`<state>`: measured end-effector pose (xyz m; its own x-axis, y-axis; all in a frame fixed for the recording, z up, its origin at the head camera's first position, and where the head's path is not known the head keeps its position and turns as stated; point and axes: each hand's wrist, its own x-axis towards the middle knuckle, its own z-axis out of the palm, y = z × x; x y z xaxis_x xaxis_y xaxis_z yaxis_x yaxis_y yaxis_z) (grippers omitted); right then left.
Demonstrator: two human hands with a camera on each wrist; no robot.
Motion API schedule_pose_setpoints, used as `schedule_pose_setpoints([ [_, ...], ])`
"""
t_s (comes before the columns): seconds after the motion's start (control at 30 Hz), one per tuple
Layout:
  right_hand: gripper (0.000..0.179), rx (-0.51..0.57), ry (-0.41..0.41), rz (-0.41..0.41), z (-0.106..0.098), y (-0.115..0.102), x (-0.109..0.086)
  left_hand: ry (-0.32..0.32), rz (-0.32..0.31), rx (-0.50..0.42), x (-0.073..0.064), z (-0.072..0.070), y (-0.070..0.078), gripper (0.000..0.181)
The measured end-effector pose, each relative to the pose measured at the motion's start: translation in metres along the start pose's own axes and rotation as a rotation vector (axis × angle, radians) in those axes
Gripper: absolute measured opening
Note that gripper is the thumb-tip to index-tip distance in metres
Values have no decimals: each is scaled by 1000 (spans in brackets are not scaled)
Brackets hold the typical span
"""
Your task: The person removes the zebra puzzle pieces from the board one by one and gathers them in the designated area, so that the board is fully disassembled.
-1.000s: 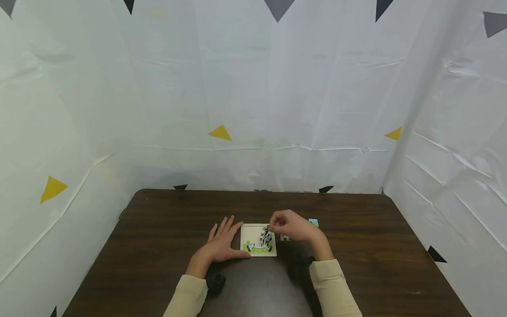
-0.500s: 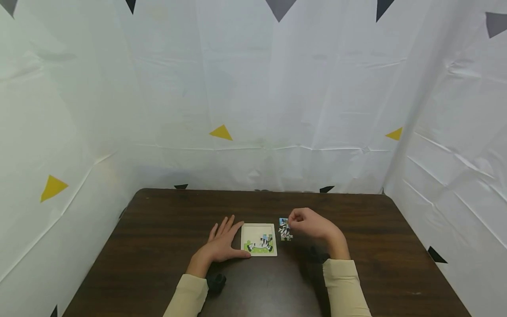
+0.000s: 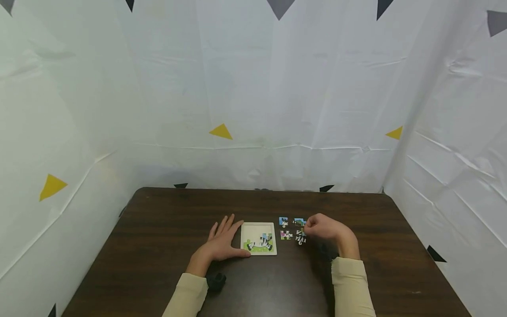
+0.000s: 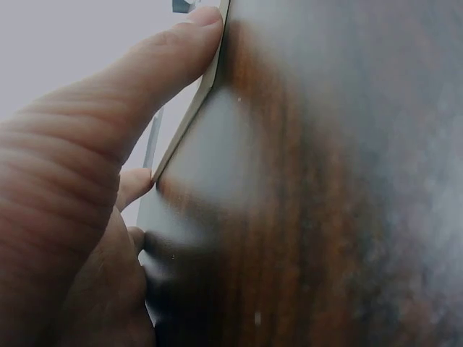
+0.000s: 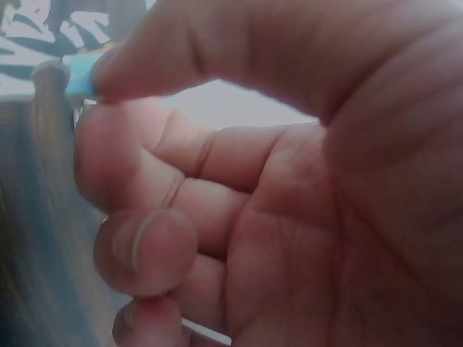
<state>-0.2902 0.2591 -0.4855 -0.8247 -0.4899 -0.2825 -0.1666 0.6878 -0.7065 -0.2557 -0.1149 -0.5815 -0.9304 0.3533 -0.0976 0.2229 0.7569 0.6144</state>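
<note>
A small pale puzzle tray (image 3: 248, 229) lies on the table, with zebra-picture puzzle pieces (image 3: 260, 245) in its lower part. My left hand (image 3: 218, 247) is spread at its left side; thumb and index finger touch its edge (image 4: 182, 131), as the left wrist view shows too. To the right of the tray my right hand (image 3: 330, 230) pinches a zebra-striped puzzle piece (image 3: 300, 239) between thumb and index finger. In the right wrist view a light blue part (image 5: 79, 72) of it shows at the fingertips, blurred. The other right fingers are curled.
More loose puzzle pieces lie between tray and right hand: a blue-topped one (image 3: 283, 221), a blue and green one (image 3: 299, 222) and one with a pink spot (image 3: 286, 235). The dark wooden table (image 3: 178, 220) meets a white sheet (image 3: 253, 167) behind and at the sides.
My right hand has moved right, from the tray to the loose pieces. A striped piece has left the tray's upper right part. My left hand has stayed at the tray.
</note>
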Motion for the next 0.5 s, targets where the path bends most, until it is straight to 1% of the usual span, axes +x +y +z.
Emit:
schedule_pose_setpoints([
  [0.1, 30, -7, 0, 8, -1, 3, -1, 2, 1, 7, 0, -1, 0, 117],
  [0.17, 30, -8, 7, 16, -1, 5, 0, 4, 1, 9, 1, -1, 0, 117],
  [0.4, 13, -31, 107, 52, 3, 7, 2, -1, -6, 13, 1, 0, -1, 118],
  [0.5, 10, -22, 121, 70, 5, 7, 3, -1, -9, 10, 1, 1, -1, 118],
])
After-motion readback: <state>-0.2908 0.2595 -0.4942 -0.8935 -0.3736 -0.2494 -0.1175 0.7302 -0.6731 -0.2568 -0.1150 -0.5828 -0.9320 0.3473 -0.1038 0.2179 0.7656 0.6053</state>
